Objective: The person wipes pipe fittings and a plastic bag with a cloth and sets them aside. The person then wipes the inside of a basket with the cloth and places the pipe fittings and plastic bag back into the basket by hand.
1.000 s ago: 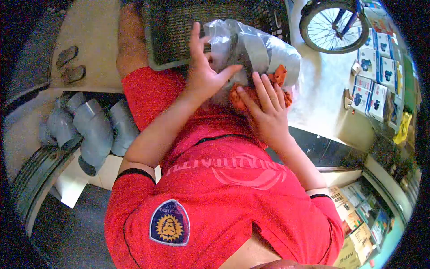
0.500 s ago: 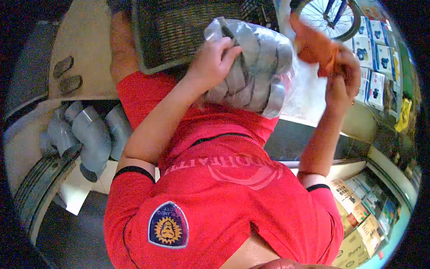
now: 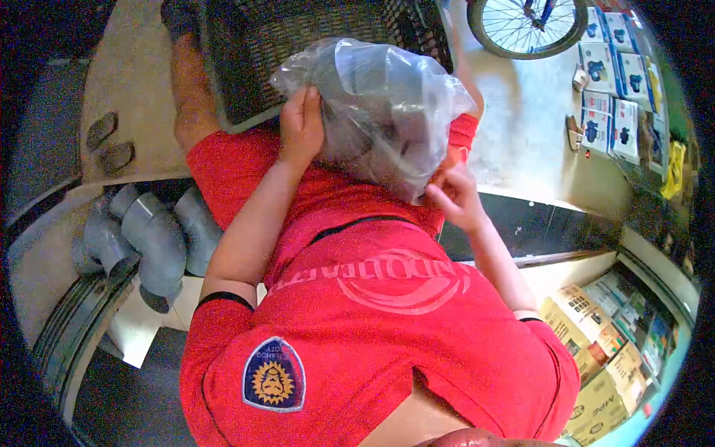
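Note:
A clear plastic bag (image 3: 387, 112) filled with grey curved pieces, which look like pipe fittings, rests on my lap. My left hand (image 3: 302, 128) grips its left side, thumb pointing up along the plastic. At the lower right corner of the bag, my right hand (image 3: 456, 197) has its fingers curled in a pinch against the plastic. What lies between those fingertips is hard to make out.
A dark woven basket (image 3: 246, 67) stands between my legs. Large grey pipe elbows (image 3: 153, 231) lie at left, with sandals (image 3: 112, 141) beyond. Boxes (image 3: 614, 82) and a bicycle wheel (image 3: 529, 26) are at upper right; more cartons (image 3: 596, 357) sit at lower right.
My right hand has come down and inward to the bag's corner; the orange cloth-like thing it held is out of sight. The bag has turned and shifted left, my left hand moving with it.

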A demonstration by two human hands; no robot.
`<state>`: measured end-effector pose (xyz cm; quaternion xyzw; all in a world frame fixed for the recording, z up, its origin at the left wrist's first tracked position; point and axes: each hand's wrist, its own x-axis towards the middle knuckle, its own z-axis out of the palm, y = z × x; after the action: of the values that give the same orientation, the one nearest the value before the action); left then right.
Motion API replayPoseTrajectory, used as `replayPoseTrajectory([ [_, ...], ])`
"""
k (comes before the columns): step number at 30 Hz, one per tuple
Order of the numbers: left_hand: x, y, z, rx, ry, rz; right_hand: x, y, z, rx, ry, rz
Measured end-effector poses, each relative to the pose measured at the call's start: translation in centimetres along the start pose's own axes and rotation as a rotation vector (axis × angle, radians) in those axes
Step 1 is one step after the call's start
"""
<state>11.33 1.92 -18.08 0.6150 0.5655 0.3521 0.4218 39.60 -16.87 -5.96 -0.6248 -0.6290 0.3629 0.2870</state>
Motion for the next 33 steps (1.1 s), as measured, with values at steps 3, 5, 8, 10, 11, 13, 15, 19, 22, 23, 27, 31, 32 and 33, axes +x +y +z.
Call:
replayPoseTrajectory([
  [3, -0.8, 3.1, -0.6, -0.017, 0.028, 0.043, -0.2, -1.2, -2.2, -0.036, -0.313, 0.050],
  [5, -1.0, 3.3, 0.0, 0.017, 0.135, 0.124, -0.2, 1.0, -3.8, 0.058, -0.255, 0.018],
  [8, -0.8, 2.4, 0.7, 0.084, 0.257, 0.217, 4.3, -2.3, -8.7, 0.436, 0.258, 0.125],
  [10, -0.5, 2.4, 0.0, 0.023, 0.191, 0.144, 8.8, -3.8, -9.5, 0.292, 0.583, -0.130],
  [11, -0.8, 3.2, -0.6, -0.064, 0.134, 0.090, 10.9, -4.8, -9.5, 0.205, 0.704, -0.232],
  [13, -0.7, 5.2, -1.3, -0.244, 0.034, -0.013, 13.8, -5.5, -7.6, 0.121, 0.604, -0.267],
  [15, -0.4, 5.3, -1.3, -0.417, 0.011, -0.083, 14.9, -6.1, -4.0, -0.096, 0.419, -0.195],
  [19, -0.4, 7.1, -2.6, -0.716, 0.036, -0.232, 11.5, -6.7, 0.9, -0.449, 0.383, -0.295],
  [22, -1.9, 8.9, -3.2, -0.787, 0.083, -0.321, 7.2, -9.7, 0.7, -0.513, -0.028, -0.361],
  [23, -2.0, 9.5, -3.2, -0.798, 0.089, -0.347, 6.8, -10.9, 0.1, -0.504, -0.184, -0.328],
  [27, -1.0, 10.3, -2.8, -0.896, -0.095, -0.354, 8.0, -14.1, -3.7, 0.203, -0.079, -0.198],
  [31, -2.4, 18.4, -3.5, -1.027, -0.287, -0.504, 12.7, -12.1, -1.6, 0.123, 0.529, -0.230],
  [32, -2.7, 20.5, -3.6, -1.043, -0.292, -0.540, 13.1, -11.7, -0.9, 0.075, 0.516, -0.241],
  [33, -2.6, 17.8, -3.6, -1.079, -0.349, -0.498, 13.5, -11.4, -0.2, 0.026, 0.503, -0.253],
])
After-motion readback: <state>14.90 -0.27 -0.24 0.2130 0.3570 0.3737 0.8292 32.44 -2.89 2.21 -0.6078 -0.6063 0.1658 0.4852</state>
